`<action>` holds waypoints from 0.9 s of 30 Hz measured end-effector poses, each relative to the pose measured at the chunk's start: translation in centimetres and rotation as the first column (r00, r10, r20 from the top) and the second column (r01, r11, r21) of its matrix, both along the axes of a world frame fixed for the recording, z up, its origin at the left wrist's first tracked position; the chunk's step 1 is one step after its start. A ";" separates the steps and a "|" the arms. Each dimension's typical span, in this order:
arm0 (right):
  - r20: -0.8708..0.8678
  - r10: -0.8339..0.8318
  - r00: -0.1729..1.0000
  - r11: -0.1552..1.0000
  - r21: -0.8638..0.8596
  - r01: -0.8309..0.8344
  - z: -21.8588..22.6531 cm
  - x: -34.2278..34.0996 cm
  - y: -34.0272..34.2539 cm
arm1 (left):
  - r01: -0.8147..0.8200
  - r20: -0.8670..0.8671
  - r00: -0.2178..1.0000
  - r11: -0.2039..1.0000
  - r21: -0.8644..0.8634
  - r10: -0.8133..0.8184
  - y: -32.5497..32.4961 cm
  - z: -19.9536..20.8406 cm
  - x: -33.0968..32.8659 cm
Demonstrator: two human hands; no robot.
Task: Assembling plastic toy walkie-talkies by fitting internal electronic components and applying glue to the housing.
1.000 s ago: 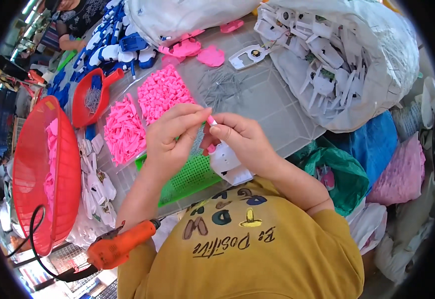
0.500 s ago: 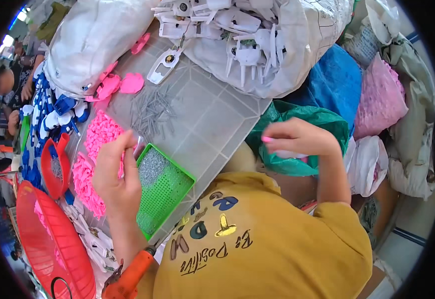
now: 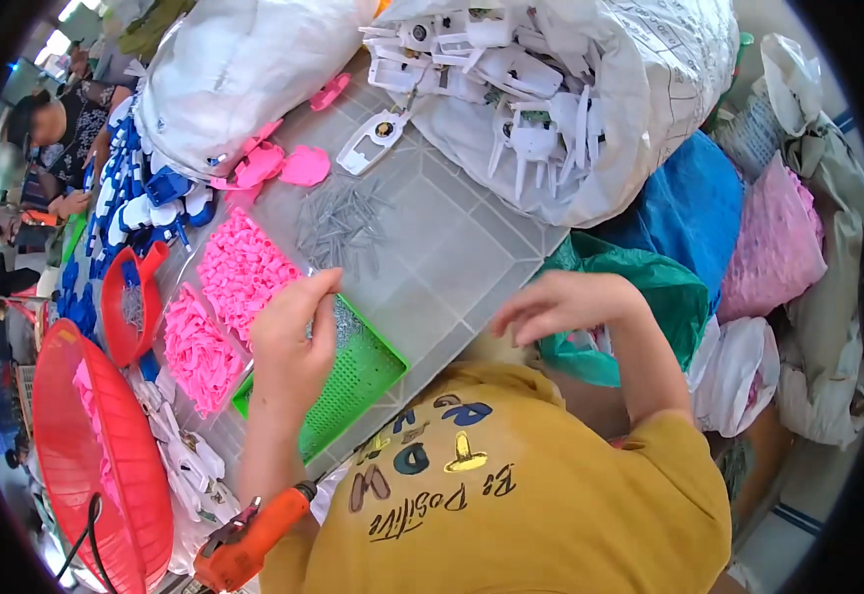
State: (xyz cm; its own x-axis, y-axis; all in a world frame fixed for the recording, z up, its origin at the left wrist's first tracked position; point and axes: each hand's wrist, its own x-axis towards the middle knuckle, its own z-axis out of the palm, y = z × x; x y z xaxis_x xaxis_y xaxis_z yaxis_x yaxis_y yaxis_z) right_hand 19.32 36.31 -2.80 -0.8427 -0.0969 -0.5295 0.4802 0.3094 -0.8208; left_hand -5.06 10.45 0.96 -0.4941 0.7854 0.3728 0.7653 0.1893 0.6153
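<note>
My left hand (image 3: 291, 332) is raised over the green perforated tray (image 3: 378, 396), its fingers curled. What they hold, if anything, is hidden. Small metal screws (image 3: 349, 319) show in the tray beside that hand. Just left of it are small pink plastic pieces (image 3: 244, 259) and longer pink pieces (image 3: 199, 351) in a clear divided container. My right hand (image 3: 566, 305) hovers at the near edge of the green plastic bag (image 3: 665, 297), fingers loosely bent and apart, with nothing visible in them. An orange power screwdriver (image 3: 254, 540) is beside my left forearm.
A grey table (image 3: 452, 238) bears thin clear rods (image 3: 338, 223), pink covers (image 3: 303, 165) and a white housing (image 3: 373, 141). White sack (image 3: 640, 129) holds white plastic parts. Red baskets (image 3: 130, 465) stand left, blue-white parts (image 3: 145, 213) behind. Another person (image 3: 71, 139) sits far left.
My right hand has moved left toward the table edge, and the pink and white pieces seen at it before no longer show. The whole view has shifted slightly.
</note>
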 end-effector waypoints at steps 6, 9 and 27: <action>-0.337 -0.469 0.816 0.882 -0.133 0.452 -2.5 -14.6 1.8 | 0.067 0.021 0.998 0.997 -0.043 -0.066 0.5 -1.1 0.6; -0.805 -0.359 0.473 0.504 0.260 0.824 -4.5 -21.5 5.3 | 0.110 0.014 0.994 0.983 -0.150 -0.109 1.1 -1.2 0.7; -0.983 0.182 0.028 0.473 0.112 0.874 4.4 -23.4 3.7 | -0.044 0.007 0.999 0.997 -0.062 0.045 1.8 -2.0 -0.5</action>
State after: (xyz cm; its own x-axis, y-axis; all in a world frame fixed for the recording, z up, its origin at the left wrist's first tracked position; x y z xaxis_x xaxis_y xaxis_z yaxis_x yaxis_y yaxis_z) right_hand -4.09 39.96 1.60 -0.3652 0.2574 0.8946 -0.1143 0.9413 -0.3175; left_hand -5.60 12.30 -1.07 -0.5319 0.7839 0.3201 0.7502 0.2610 0.6075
